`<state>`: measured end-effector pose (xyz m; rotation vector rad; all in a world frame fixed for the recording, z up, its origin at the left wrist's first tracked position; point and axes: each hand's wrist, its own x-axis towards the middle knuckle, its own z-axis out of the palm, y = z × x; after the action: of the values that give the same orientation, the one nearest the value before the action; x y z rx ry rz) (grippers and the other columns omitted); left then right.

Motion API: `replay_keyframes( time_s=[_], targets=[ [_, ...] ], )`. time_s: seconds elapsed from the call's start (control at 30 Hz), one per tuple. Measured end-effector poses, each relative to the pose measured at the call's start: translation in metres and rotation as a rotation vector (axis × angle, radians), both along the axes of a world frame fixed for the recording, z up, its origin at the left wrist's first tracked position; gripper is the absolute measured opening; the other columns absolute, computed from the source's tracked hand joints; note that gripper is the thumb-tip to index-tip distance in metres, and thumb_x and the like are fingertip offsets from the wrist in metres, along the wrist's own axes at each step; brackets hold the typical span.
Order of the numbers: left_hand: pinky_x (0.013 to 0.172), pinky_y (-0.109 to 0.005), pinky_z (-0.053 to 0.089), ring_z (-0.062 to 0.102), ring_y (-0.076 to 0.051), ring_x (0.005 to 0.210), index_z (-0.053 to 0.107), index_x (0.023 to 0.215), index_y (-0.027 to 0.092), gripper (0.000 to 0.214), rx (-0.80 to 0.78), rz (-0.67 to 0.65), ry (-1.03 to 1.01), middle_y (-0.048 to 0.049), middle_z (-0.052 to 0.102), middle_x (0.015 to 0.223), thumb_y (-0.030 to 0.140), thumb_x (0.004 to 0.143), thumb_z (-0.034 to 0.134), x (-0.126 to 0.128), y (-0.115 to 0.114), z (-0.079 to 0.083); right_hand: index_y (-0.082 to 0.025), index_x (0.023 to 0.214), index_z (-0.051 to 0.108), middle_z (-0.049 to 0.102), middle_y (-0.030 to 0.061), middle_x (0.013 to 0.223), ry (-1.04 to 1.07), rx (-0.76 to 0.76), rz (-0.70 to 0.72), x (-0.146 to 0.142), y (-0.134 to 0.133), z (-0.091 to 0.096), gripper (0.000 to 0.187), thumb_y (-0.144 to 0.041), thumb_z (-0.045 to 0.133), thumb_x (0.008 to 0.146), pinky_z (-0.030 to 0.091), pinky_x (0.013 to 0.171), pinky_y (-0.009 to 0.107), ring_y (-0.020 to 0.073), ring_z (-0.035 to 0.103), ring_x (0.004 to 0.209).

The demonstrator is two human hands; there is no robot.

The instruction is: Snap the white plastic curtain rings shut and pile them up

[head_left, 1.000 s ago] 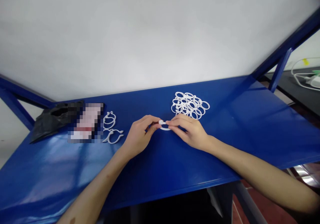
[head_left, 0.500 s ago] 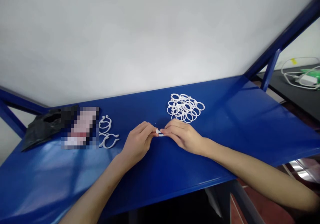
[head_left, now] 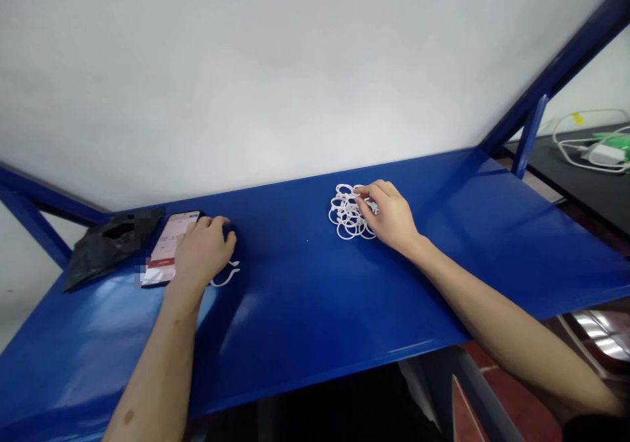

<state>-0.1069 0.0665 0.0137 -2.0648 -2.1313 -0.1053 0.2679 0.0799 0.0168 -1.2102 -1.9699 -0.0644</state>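
Observation:
My left hand (head_left: 201,251) lies palm down on the blue shelf (head_left: 305,297), fingers curled over a small group of opened white rings (head_left: 227,275) beside a phone (head_left: 167,248). Only part of one ring shows past the hand, and what the fingers hold is hidden. My right hand (head_left: 388,219) rests on the right side of a heap of closed white rings (head_left: 347,215) farther back. Its thumb and forefinger pinch a ring at the top of the heap.
A crumpled black bag (head_left: 105,245) lies left of the phone. A white wall rises behind the shelf. Blue frame bars (head_left: 529,133) slant up at the right, and beyond them a dark table holds a white cable and charger (head_left: 598,153).
Both hands pinched one ring together mid-shelf. They have since parted: the left went left to the opened rings by the phone, the right went back to the heap.

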Motion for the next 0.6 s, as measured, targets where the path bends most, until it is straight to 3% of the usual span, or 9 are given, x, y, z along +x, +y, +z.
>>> replay_keyframes(
  time_s=[0.13, 0.27, 0.4, 0.6],
  targets=[
    [0.087, -0.05, 0.05, 0.064, -0.036, 0.104, 0.066, 0.114, 0.018, 0.036, -0.027, -0.019, -0.041, -0.0176, 0.067, 0.115, 0.032, 0.091, 0.042, -0.005, 0.002, -0.006, -0.018, 0.097, 0.067, 0.069, 0.0081, 0.093, -0.12, -0.029, 0.021, 0.01, 0.004, 0.005, 0.016, -0.022, 0.051, 0.098, 0.05, 0.074, 0.036, 0.0226, 0.059, 0.086],
    [0.09, -0.042, 0.05, 0.066, -0.029, 0.1, 0.065, 0.11, 0.018, 0.033, -0.01, -0.163, -0.2, -0.0123, 0.07, 0.111, 0.023, 0.086, 0.044, -0.001, 0.004, -0.006, -0.018, 0.096, 0.066, 0.069, 0.0079, 0.094, -0.235, -0.053, 0.077, 0.018, 0.004, 0.014, 0.018, -0.021, 0.049, 0.098, 0.048, 0.071, 0.033, 0.0216, 0.058, 0.086],
    [0.089, -0.038, 0.049, 0.067, -0.023, 0.093, 0.065, 0.111, 0.022, 0.033, -0.061, -0.267, -0.364, -0.0057, 0.073, 0.105, 0.022, 0.082, 0.049, 0.011, 0.004, -0.001, -0.018, 0.092, 0.065, 0.067, 0.0075, 0.091, -0.305, -0.09, 0.056, 0.025, 0.005, 0.017, 0.013, -0.02, 0.052, 0.094, 0.047, 0.069, 0.033, 0.0221, 0.057, 0.086],
    [0.091, -0.038, 0.047, 0.067, -0.022, 0.094, 0.065, 0.114, 0.024, 0.031, -0.082, -0.386, -0.445, -0.0033, 0.073, 0.108, 0.027, 0.085, 0.056, 0.031, -0.002, 0.006, -0.018, 0.093, 0.066, 0.067, 0.008, 0.092, -0.36, -0.167, 0.067, 0.03, 0.006, 0.017, 0.014, -0.02, 0.053, 0.091, 0.047, 0.071, 0.035, 0.0229, 0.057, 0.087]
  ],
)
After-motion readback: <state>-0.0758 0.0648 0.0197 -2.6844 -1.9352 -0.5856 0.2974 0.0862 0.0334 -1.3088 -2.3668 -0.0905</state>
